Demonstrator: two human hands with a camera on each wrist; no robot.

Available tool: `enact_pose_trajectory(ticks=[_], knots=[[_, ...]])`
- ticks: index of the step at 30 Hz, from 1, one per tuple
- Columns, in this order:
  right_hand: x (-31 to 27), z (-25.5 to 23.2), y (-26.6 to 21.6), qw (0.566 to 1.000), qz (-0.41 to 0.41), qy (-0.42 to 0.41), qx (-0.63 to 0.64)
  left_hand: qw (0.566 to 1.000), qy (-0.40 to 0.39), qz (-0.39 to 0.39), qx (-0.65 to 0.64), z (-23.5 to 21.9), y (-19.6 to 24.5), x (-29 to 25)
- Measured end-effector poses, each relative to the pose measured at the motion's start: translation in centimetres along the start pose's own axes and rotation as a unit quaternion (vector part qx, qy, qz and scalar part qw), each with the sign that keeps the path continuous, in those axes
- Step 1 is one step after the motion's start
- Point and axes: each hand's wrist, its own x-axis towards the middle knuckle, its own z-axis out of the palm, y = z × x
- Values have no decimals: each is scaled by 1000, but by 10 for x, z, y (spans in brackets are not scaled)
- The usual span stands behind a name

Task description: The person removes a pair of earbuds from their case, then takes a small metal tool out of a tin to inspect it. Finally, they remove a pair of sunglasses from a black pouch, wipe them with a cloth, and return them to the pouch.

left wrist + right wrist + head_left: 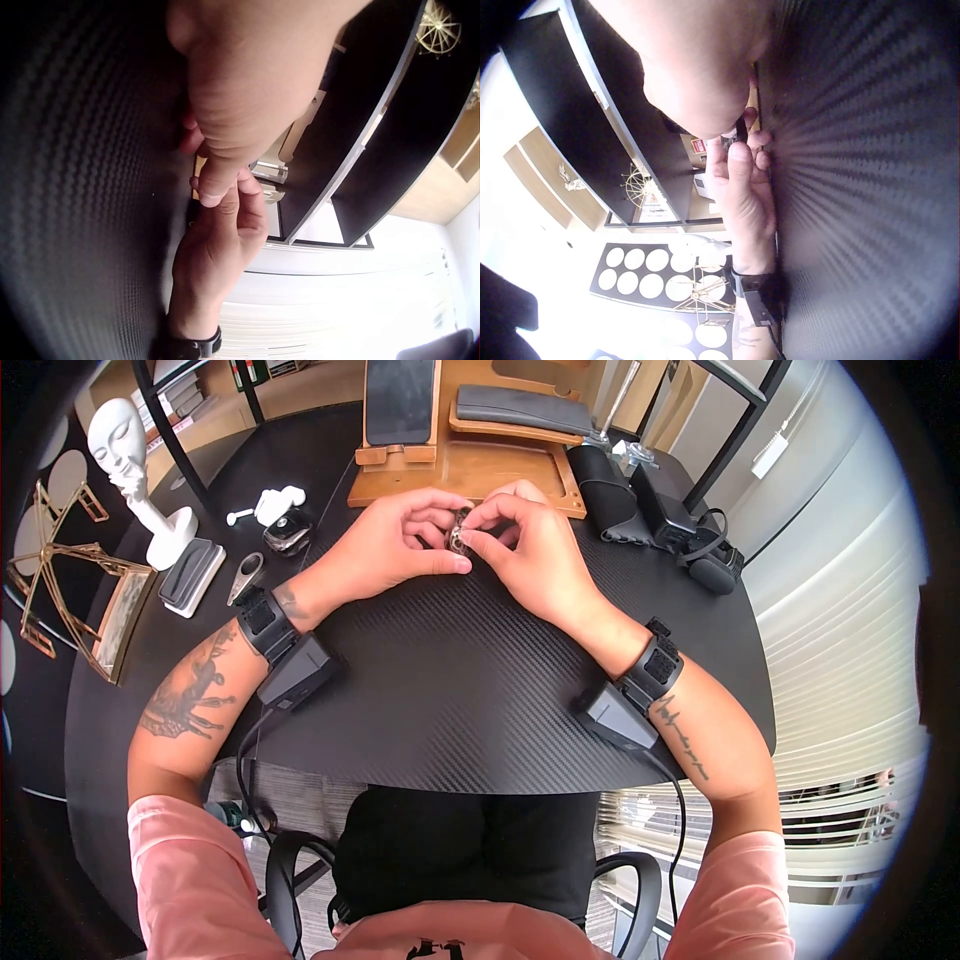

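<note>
Over the far middle of the black desk (pixel 430 680), both hands meet at a small dark piece with pale mottling (pixel 458 540), mostly covered by fingers. My right hand (pixel 535 545) pinches it between thumb and index finger. From the other side my left hand (pixel 395 545) holds it with curled fingers, the thumb stretched out below. In the left wrist view the left thumb overlaps the right fingertips, and the piece is hidden. The right wrist view shows a dark bit of the piece (pixel 740 131) at the left fingers.
Behind the hands stands a wooden organizer (pixel 480 480) with a dark grey case (pixel 520 410). A white face sculpture (pixel 120 445), a grey-and-white box (pixel 192 577), a metal ring-ended piece (pixel 246 575) and a brass wheel model (pixel 75 560) stand left. Black cases (pixel 660 505) lie right.
</note>
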Motion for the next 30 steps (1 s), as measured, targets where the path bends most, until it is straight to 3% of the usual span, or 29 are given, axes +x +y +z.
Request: enact_pose_trajectory(ticks=[12,20,25,30], knots=[[4,-2,8,999,9,47,0,1000,7,8,12,-1,-4,1],[13,-12,16,998,-7,55,-20,997,16,69,10,-2,-26,9],[30,-18,17,998,35,57,-5,996,40,77,18,2,-17,4],[71,17,-28,996,-43,-37,-72,992,65,95,49,-2,-17,1]])
